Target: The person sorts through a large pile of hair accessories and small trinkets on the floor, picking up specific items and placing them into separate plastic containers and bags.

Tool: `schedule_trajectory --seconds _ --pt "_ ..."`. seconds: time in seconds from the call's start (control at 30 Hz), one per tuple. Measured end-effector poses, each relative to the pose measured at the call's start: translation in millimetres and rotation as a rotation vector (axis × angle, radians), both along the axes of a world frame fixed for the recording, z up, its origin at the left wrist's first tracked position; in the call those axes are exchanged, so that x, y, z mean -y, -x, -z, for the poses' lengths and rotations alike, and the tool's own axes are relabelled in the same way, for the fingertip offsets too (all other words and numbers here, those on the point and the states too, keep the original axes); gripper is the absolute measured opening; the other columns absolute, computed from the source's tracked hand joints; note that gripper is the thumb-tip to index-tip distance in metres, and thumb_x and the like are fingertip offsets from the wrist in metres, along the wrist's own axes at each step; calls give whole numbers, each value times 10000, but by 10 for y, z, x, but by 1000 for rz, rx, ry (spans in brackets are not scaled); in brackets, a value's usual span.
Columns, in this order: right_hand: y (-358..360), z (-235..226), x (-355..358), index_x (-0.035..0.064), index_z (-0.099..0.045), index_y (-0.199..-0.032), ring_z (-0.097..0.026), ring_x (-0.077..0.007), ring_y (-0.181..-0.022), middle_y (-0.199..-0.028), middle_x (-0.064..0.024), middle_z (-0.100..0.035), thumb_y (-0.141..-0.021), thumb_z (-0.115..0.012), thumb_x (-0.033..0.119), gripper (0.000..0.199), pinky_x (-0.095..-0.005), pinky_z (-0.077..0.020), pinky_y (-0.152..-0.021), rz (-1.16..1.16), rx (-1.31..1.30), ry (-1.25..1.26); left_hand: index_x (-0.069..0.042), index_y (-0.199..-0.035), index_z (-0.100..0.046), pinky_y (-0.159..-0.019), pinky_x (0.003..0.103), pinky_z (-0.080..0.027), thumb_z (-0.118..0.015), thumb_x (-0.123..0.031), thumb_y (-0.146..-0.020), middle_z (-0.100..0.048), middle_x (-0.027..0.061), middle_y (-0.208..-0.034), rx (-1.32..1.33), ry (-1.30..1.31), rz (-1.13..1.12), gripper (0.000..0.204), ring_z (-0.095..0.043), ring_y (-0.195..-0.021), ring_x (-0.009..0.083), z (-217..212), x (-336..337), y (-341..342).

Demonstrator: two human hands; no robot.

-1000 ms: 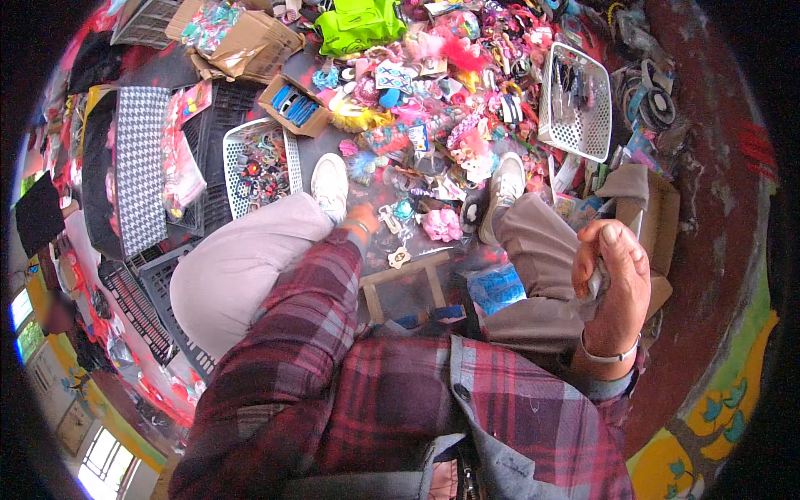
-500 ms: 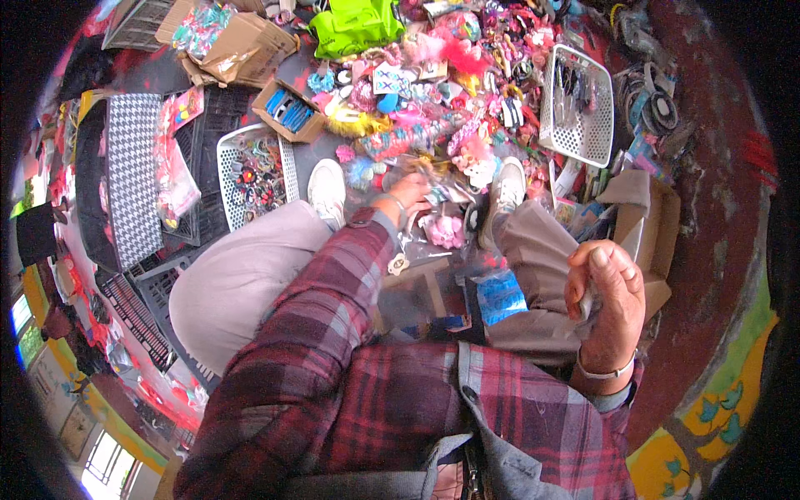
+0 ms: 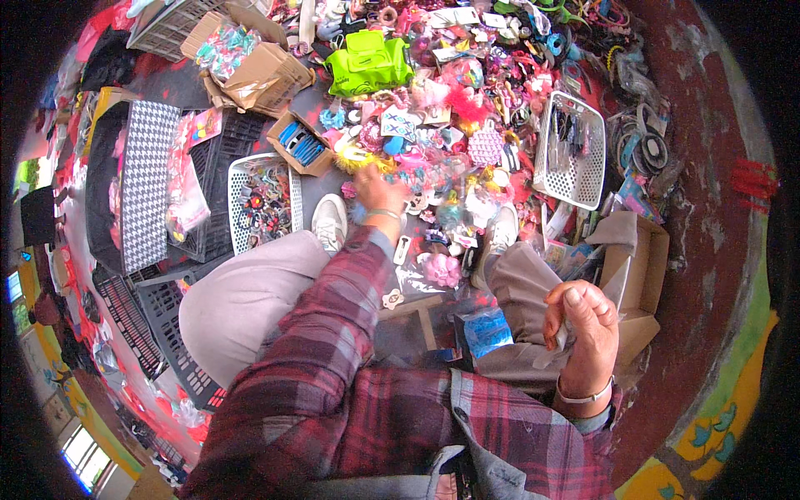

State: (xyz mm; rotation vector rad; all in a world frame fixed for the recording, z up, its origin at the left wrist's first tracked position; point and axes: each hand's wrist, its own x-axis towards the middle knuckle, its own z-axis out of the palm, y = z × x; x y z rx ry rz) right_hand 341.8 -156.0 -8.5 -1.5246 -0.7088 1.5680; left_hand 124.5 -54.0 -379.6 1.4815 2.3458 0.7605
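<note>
My left hand (image 3: 379, 193) reaches out over the near edge of a heap of hair accessories (image 3: 433, 150), beside a yellow fluffy piece (image 3: 360, 158). Motion smears its fingers, so what they touch does not show clearly. Raised above my right knee, my right hand (image 3: 586, 321) is closed with its thumb up, and a small whitish, see-through scrap pokes out below the fingers. Between my shoes lie a pink ruffled hair tie (image 3: 442, 270) and a pale flower-shaped piece (image 3: 392, 299). A blue packet (image 3: 487, 332) rests near my right thigh.
At left stand a white basket of small trinkets (image 3: 234, 204) and a small carton of blue packets (image 3: 298, 143). Another white basket (image 3: 597, 154) is at right, above an open cardboard box (image 3: 648, 262). A lime-green bag (image 3: 369, 65) and a larger carton (image 3: 265, 87) sit farther off.
My left hand has moved from the ground between my shoes farther out and left, toward the yellow fluffy piece. My right hand stays closed. The whole view has shifted, showing more of the heap's far side.
</note>
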Motion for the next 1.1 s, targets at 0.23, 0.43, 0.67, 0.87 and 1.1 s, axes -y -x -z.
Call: schedule_trajectory --seconds 0.23,0.43,0.67,0.87,1.1 --pt "7 -25 -41 -32 -597 -830 -448 -101 -500 -576 -45 -511 -887 -496 187 248 -219 -351 -440 -20 18 31 -1 -1083 -539 -786 345 -461 -742 -204 -603 -614 183 -974 636 405 103 559 -603 -885 276 287 202 223" --pt "0 -27 -10 -27 -603 -827 -450 -98 -501 -581 -43 -515 -886 -493 179 240 -217 -355 -445 -32 8 30 -3 -921 -607 -674 316 -479 -732 -123 -583 -632 84 -825 1019 431 149 380 -604 -763 181 205 171 -150" --pt "-10 -64 17 -25 -606 -818 -451 -103 -500 -582 -44 -515 -890 -486 178 247 -221 -352 -445 -22 -6 -19 2 -1054 -549 -769 317 -488 -596 49 -709 -596 103 -976 1687 305 131 351 -597 -866 210 -311 -81 111" --pt "-49 -64 9 -16 -592 -838 -451 -101 -482 -588 -41 -520 -890 -481 164 217 -220 -349 -439 -50 -85 -96 17 -1189 -453 -909 404 -438 -573 -9 -778 -567 132 -1113 1986 325 238 428 -555 -1029 264 -965 -216 351" --pt "-5 -27 -76 -14 -538 -1095 -507 -92 -575 -755 -32 -572 -836 -564 95 282 -215 -407 -492 116 -102 -52 -1 -1171 -498 -943 424 -404 -615 -57 -764 -575 127 -1120 2149 173 455 427 -543 -1056 266 -2179 -233 73"
